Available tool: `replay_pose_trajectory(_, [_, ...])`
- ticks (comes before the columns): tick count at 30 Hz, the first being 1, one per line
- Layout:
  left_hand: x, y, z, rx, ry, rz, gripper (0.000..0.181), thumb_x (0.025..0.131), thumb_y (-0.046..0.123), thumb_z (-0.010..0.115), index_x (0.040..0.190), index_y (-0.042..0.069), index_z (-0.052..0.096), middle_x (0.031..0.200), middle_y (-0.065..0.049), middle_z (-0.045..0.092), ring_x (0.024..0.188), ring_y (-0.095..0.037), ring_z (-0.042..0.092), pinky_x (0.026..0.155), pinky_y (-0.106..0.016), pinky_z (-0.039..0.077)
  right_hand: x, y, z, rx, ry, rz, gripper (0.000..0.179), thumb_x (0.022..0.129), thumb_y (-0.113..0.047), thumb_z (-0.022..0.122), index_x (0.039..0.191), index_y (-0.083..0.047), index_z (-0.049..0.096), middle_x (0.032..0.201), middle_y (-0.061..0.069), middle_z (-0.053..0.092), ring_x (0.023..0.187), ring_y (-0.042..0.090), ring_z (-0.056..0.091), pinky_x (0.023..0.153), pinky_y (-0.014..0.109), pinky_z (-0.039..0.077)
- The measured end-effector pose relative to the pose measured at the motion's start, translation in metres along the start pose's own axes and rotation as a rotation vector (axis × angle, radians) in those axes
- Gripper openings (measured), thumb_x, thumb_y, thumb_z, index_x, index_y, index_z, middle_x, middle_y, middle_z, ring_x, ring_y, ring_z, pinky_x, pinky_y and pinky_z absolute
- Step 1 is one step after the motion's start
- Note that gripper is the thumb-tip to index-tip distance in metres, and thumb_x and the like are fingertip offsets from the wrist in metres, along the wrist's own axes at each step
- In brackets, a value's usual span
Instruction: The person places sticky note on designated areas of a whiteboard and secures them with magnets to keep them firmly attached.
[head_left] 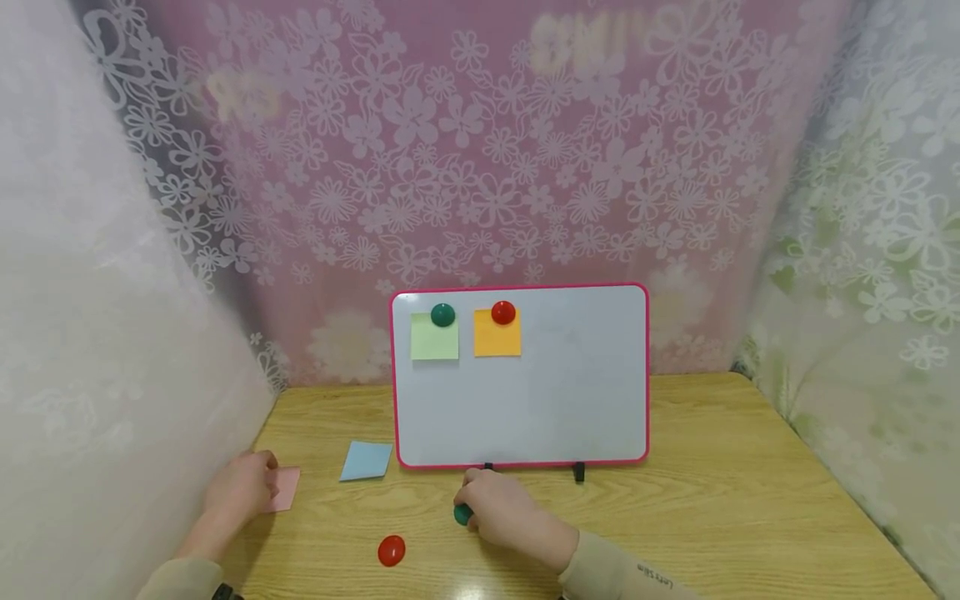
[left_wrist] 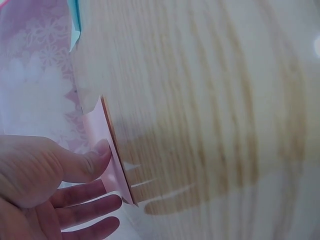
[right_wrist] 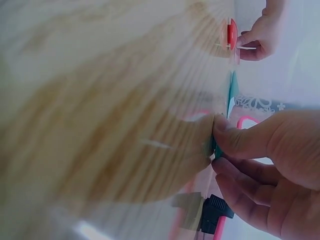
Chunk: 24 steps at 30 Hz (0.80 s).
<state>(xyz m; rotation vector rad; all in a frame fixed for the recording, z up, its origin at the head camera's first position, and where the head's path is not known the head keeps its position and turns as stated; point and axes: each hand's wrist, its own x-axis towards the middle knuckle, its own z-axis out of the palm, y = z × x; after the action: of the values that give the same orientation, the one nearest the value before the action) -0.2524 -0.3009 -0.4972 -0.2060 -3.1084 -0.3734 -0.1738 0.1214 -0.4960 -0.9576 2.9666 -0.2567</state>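
Pinching on both sides, with all places taken from the whiteboard (head_left: 573,392), which stands propped on the tabletop (head_left: 720,492) with a small black foot (head_left: 579,472) showing under its lower edge.

Left hand (head_left: 240,490): well left of the whiteboard and nearer the wearer than its lower edge; grip has the pink note (head_left: 284,492) between thumb and fingers, the other fingers extended. Cannot tell whether the note is fully clear of the tabletop.

Right hand (head_left: 513,518): in front of the whiteboard, below its lower edge; grip has the loose green magnet (head_left: 462,515) between thumb and fingertips, close to the tabletop. Contact with the surface is unclear.

Done, as seen: pale green note (head_left: 434,342) on the upper left of the whiteboard, under the pinned green magnet (head_left: 442,314); orange note (head_left: 497,337) just right of it, under the pinned red magnet (head_left: 503,312). Both notes hang roughly level, with a narrow gap between.

Left, as judged: pink note and blue note (head_left: 367,461) are both off the whiteboard, the blue one lying just left of its lower left corner. Loose red magnet (head_left: 392,551) lies in front of that corner, nearer the wearer. Two notes up, two notes and two magnets down: estimate about half complete, with the right half of the whiteboard face bare
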Motion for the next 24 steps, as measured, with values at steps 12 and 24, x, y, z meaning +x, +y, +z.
replay_pose_trajectory(12, [-0.0027, 0.0017, -0.0009, 0.018, 0.004, 0.026, 0.024, 0.085, 0.004, 0.082, 0.106, -0.003, 0.072, 0.096, -0.018, 0.066, 0.087, -0.038, 0.067, 0.079, -0.059, 0.056, 0.0003, -0.0026, 0.0003, -0.010, 0.003, 0.022, 0.023, 0.081, -0.016, 0.096, 0.101, -0.018, 0.083, 0.097, -0.005, 0.065, 0.086, 0.006, 0.061, 0.071, 0.019, 0.052])
replay_pose_trajectory(24, [-0.0044, 0.0038, 0.0023, 0.054, 0.028, 0.057, 0.015, 0.091, -0.004, 0.067, 0.105, -0.002, 0.072, 0.094, -0.018, 0.062, 0.082, -0.036, 0.066, 0.073, -0.058, 0.056, -0.0005, -0.0025, 0.0028, -0.033, 0.021, 0.021, 0.021, 0.081, -0.015, 0.096, 0.095, -0.018, 0.081, 0.094, -0.007, 0.062, 0.083, 0.005, 0.058, 0.071, 0.018, 0.051])
